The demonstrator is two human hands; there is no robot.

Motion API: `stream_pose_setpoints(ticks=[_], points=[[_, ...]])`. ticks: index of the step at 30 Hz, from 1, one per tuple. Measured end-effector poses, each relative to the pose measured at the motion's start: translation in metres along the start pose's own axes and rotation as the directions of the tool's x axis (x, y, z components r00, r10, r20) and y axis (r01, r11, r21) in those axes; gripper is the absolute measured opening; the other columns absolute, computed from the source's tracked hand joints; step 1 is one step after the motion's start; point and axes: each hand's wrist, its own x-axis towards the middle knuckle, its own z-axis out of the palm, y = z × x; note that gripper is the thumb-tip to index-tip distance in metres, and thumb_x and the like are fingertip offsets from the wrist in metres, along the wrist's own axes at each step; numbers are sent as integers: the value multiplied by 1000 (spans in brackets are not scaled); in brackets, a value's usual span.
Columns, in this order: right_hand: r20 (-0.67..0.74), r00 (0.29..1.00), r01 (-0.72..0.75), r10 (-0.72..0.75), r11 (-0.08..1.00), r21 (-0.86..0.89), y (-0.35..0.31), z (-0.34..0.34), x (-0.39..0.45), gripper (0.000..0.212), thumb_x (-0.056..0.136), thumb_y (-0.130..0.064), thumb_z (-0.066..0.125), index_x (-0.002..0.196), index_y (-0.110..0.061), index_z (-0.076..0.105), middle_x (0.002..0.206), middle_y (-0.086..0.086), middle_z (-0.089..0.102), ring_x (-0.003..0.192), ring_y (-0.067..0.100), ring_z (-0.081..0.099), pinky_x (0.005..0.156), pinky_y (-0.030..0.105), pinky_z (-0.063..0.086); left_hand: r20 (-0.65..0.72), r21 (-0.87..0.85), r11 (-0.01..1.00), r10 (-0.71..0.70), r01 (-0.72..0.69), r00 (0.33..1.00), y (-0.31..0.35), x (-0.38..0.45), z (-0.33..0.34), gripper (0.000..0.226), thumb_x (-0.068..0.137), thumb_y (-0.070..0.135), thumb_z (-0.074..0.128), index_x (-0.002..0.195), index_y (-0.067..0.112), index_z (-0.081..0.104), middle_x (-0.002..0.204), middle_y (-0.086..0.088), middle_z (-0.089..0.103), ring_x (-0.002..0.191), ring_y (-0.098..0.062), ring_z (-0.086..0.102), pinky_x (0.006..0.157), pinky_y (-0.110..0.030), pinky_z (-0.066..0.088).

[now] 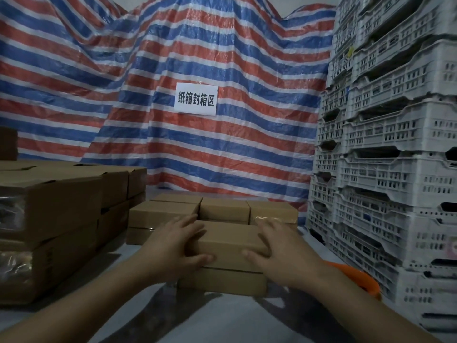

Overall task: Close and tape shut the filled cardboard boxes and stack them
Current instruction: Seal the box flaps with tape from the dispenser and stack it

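Both hands on the top cardboard box.
Left hand and right hand grip its two ends, fingers spread over the lid, thumbs on the near side; it sits on a lower box, more closed boxes just beyond the fingertips.

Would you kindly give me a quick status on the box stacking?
Left hand, right hand gripping top box. It sits on lower box. Nothing in the way.
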Motion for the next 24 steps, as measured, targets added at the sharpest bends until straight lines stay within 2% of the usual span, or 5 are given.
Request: stream_pose_setpoints(ticks=[2,5,13,17,24], points=[[27,998,66,-63,988,-136,-4,2,-5,59,92,-62,54,141,-32,43,138,-8,49,116,12,51,102,32,44,-19,167,985,50,-46,999,-3,4,5,71,82,75,49,144,43,36,160,12,24,147,-12,15,118,-40,17],[62,998,31,-23,990,-140,-5,3,4,49,95,-53,57,135,-27,46,133,-2,53,110,17,57,96,33,48,-40,208,978,39,-30,998,0,17,17,68,86,71,48,146,41,35,161,8,24,149,-17,13,120,-41,11],[219,965,-118,144,985,-127,16,14,76,26,94,-38,66,112,-29,49,121,1,61,103,20,59,86,34,49,-5,272,962,-22,23,1000,-7,79,43,61,91,65,47,144,35,37,158,1,31,148,-23,17,119,-45,13],[253,952,-153,174,983,-101,22,28,105,34,94,-38,65,123,-26,50,122,2,59,105,21,58,95,41,52,8,273,959,-78,73,997,-20,98,53,59,91,64,46,142,34,37,158,-1,29,147,-25,19,119,-46,15],[238,952,-164,194,977,-139,24,47,133,44,97,-41,60,134,-24,42,132,3,52,113,24,56,99,44,49,34,299,945,-150,133,988,-33,118,61,61,94,62,44,146,32,31,161,-5,22,148,-28,19,120,-49,16]])
